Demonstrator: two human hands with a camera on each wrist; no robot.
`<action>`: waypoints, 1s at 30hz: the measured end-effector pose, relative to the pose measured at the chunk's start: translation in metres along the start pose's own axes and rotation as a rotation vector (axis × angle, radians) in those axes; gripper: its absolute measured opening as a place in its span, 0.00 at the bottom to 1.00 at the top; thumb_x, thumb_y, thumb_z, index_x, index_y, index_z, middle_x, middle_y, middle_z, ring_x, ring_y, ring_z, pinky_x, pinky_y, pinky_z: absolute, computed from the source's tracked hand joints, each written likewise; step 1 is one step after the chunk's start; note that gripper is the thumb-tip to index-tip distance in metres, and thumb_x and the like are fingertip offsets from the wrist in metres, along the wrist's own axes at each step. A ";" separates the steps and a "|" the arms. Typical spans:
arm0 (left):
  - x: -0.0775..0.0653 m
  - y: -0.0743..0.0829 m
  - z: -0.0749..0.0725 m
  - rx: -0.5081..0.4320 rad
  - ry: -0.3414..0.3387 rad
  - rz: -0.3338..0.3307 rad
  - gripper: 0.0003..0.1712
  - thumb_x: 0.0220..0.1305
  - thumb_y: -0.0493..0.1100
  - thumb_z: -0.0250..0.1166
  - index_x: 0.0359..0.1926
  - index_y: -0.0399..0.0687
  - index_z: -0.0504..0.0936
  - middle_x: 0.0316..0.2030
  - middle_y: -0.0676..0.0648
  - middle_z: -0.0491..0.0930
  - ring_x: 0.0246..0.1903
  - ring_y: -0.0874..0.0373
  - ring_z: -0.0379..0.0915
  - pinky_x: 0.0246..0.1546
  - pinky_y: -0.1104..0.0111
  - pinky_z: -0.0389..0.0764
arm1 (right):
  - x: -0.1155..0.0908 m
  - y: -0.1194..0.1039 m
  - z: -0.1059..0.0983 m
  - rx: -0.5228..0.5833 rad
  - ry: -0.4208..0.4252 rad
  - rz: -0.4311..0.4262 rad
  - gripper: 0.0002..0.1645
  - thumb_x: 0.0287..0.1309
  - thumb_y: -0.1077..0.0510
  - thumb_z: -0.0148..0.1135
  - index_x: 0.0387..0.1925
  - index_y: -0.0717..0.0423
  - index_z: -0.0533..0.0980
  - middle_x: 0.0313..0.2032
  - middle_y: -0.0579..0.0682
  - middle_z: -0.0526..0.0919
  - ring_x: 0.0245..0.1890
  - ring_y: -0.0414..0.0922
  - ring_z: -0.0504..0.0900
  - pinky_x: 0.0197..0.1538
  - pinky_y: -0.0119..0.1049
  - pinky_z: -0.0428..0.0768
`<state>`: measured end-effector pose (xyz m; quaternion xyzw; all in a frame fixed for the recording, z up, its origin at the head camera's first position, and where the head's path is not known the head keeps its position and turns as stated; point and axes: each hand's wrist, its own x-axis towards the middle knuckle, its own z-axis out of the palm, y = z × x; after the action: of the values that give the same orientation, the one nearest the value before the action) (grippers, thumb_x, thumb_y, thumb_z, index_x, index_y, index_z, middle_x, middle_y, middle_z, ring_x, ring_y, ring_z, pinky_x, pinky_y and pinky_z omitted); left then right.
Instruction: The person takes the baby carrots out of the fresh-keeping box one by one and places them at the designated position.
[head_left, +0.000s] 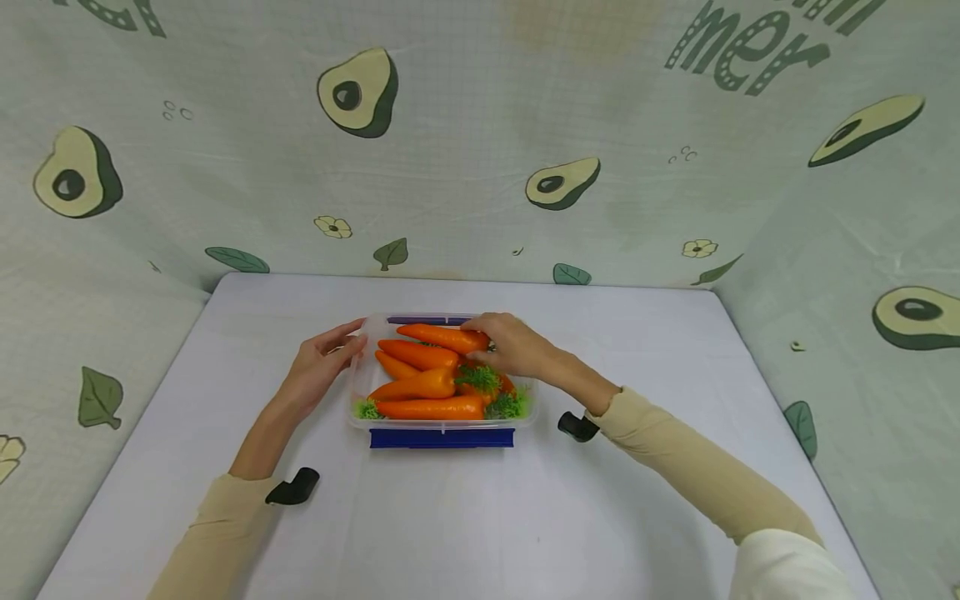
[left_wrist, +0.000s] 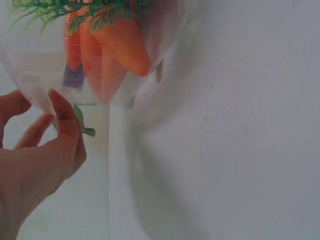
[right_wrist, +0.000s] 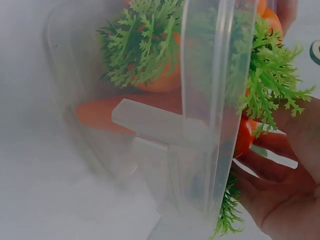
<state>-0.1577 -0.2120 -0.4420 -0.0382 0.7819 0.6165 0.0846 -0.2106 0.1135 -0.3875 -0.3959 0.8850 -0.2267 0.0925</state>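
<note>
left wrist view alone reveals left grip (left_wrist: 44, 157) pinching the clear box flap (left_wrist: 38, 92); right grip (head_left: 512, 344) holds a carrot (head_left: 438, 335).

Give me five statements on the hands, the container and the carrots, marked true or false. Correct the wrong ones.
1. The left hand holds the side of the clear container. True.
2. The front flap is red. False: it is blue.
3. Several orange carrots lie in the container. True.
4. The right hand lies flat on the table. False: its fingers are at the rearmost carrot.
5. Green leafy tops show among the carrots. True.
</note>
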 end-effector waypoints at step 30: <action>-0.002 0.003 0.002 -0.025 0.001 -0.025 0.35 0.76 0.57 0.59 0.78 0.51 0.66 0.50 0.46 0.76 0.47 0.61 0.71 0.51 0.83 0.76 | -0.047 0.004 -0.060 0.170 0.233 0.073 0.26 0.67 0.58 0.69 0.61 0.69 0.78 0.53 0.61 0.85 0.49 0.54 0.85 0.50 0.47 0.86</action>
<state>-0.1557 -0.2092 -0.4395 -0.0492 0.7736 0.6251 0.0917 -0.2022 0.1705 -0.3371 -0.3253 0.8811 -0.3420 0.0304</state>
